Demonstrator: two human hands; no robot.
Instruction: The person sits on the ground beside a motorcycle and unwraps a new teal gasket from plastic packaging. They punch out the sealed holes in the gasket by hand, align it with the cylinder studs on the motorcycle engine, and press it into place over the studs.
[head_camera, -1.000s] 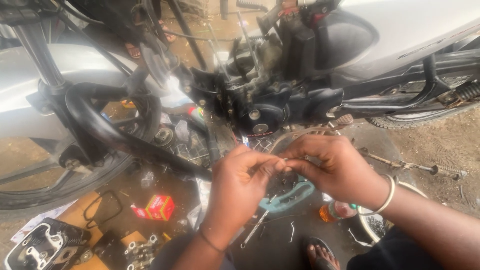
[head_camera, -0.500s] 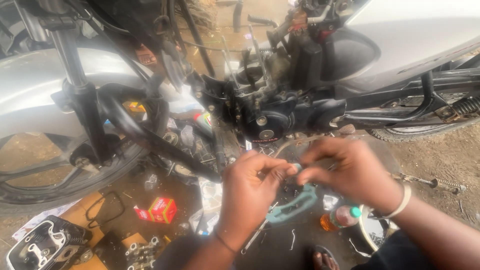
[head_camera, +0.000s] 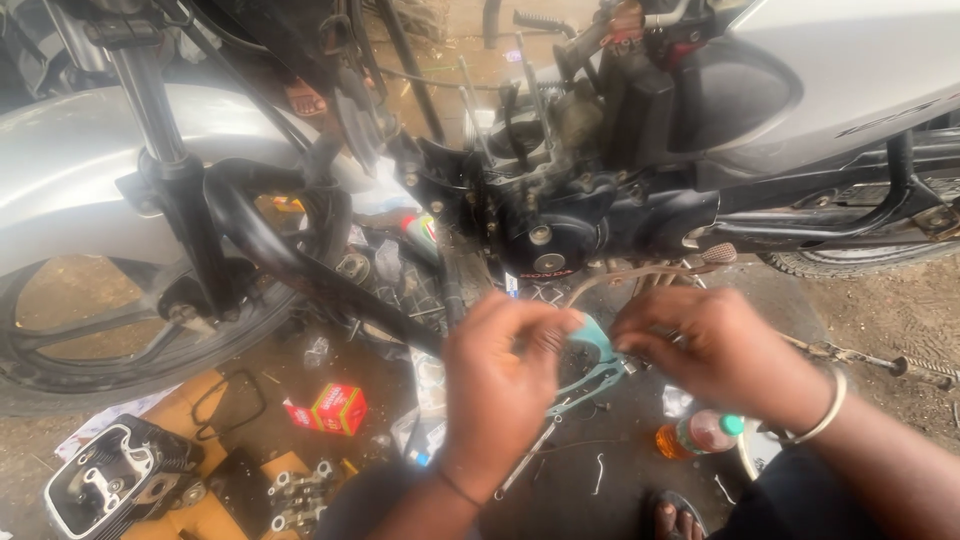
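Left hand (head_camera: 500, 385) and right hand (head_camera: 715, 345) close together below the motorcycle engine (head_camera: 560, 215), fingers of both pinching a small part too hidden to name or orient, teal gasket (head_camera: 600, 365) just beneath, red box (head_camera: 335, 408) on the cluttered ground to the left, front wheel (head_camera: 90, 340) well apart

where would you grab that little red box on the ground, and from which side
Take the red box across its two long faces, coming straight down from above. It lies flat on the ground, apart from other parts, its top face showing and open space around it. The left hand is the nearer of the two hands, and is busy with a teal gasket.
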